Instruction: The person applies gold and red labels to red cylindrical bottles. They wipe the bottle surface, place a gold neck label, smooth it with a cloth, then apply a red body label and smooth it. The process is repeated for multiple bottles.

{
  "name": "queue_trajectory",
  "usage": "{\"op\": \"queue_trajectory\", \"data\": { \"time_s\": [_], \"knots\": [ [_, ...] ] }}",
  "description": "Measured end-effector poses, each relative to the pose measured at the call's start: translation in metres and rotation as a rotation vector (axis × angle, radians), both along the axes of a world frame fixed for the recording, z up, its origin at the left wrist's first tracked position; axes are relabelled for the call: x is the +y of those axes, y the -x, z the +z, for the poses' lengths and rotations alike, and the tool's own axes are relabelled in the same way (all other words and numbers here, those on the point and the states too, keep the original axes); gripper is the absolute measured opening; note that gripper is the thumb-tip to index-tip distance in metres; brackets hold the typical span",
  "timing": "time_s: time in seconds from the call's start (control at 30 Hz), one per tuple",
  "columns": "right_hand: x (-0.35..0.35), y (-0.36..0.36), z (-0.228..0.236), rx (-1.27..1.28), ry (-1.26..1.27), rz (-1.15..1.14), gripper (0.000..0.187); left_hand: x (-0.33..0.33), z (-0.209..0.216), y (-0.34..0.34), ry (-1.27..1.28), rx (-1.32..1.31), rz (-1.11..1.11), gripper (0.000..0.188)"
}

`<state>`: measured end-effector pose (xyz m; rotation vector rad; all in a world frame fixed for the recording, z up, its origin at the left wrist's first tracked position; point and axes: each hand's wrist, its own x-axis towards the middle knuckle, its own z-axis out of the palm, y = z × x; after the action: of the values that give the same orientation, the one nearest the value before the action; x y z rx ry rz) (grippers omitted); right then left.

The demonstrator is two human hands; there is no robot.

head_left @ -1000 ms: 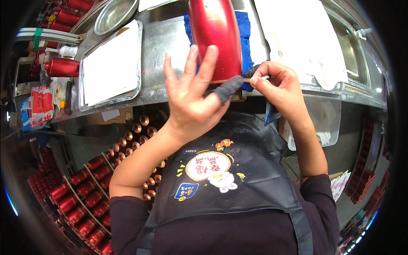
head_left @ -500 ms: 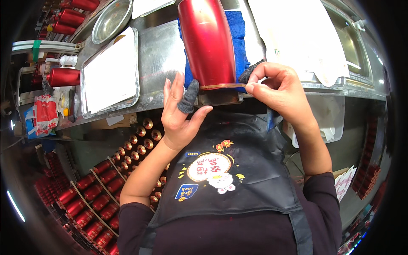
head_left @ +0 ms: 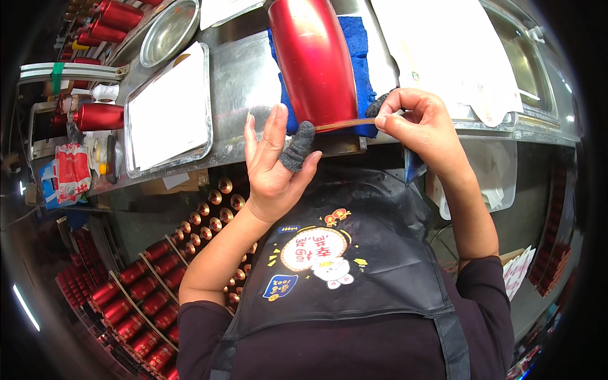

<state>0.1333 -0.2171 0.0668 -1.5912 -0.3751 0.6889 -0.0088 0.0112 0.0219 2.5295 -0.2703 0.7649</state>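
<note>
A large glossy red vessel [head_left: 316,63] lies on a folded blue towel [head_left: 356,41] on the metal bench, one end toward me. Along that near end runs a thin gold-brown strip [head_left: 345,125]. My right hand [head_left: 419,126] pinches the strip's right end between thumb and a fingertip; a dark knit finger cover shows on one of its fingers. My left hand [head_left: 273,168] is open, its fingers stretched out. The index finger, in a dark grey finger cover [head_left: 299,147], touches the left side of the vessel's near end, by the strip's other end.
To the left on the bench are a metal tray [head_left: 170,111] with white sheets and a round metal bowl [head_left: 168,31]. White sheets [head_left: 446,57] cover the right side. Racks of red vessels [head_left: 142,297] stand low on the left. A clear plastic bin [head_left: 503,177] is below the bench at right.
My left hand has shifted a little right, its covered index finger closer against the strip's left end. My right hand still pinches the strip, which now slants slightly upward to the right.
</note>
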Motion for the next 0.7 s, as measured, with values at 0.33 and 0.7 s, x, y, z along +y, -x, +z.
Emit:
{"op": "queue_trajectory", "data": {
  "time_s": [0.33,0.7],
  "knots": [
    [0.007,-0.001,-0.004,0.014,0.022,0.017,0.011,-0.017,0.027,-0.021,-0.212,-0.043,0.017,0.043],
    [0.014,0.004,-0.004,0.049,0.019,0.064,0.011,-0.003,0.01,-0.03,0.369,-0.02,0.039,0.057]
  ]
}}
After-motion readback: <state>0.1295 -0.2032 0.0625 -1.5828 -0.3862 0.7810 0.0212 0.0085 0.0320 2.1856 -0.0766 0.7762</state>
